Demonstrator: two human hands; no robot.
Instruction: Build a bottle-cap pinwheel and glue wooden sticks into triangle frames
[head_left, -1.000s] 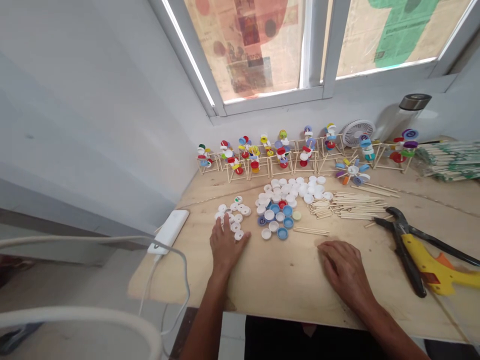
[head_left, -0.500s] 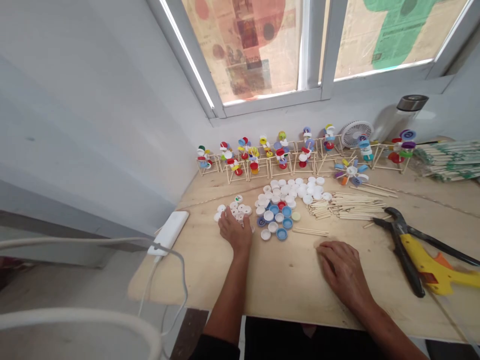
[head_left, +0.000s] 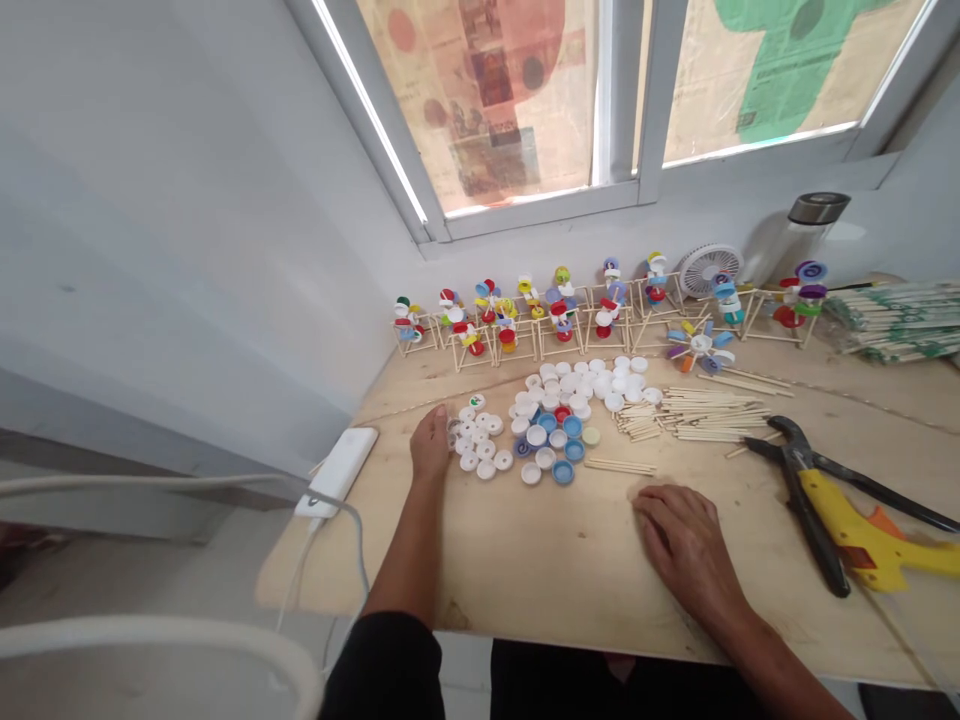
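My left hand (head_left: 430, 445) stands on its edge at the left of a cluster of white bottle caps with holes (head_left: 484, 448). Its palm faces them, the fingers reach forward, and the nearest caps touch or almost touch it. Nothing shows in its grasp. Resting on the wood, my right hand (head_left: 679, 535) lies palm down with loosely bent fingers, holding nothing that I can see. Just beyond it are a few short bamboo sticks (head_left: 621, 466). A mixed group of blue caps (head_left: 563, 472) and white caps (head_left: 620, 382) spreads across the middle.
Small stick-framed cap wheels (head_left: 560, 318) line the back of the table (head_left: 525, 560). A stick pile (head_left: 709, 412), pliers (head_left: 806, 500) and a yellow glue gun (head_left: 862, 530) lie right. Behind stand a fan (head_left: 711, 270) and a bottle (head_left: 814, 225). A power strip (head_left: 337, 470) is left.
My left hand has moved from on top of the holed white caps to their left side, and those caps now sit closer together, slightly rightward. My right hand stays in place.
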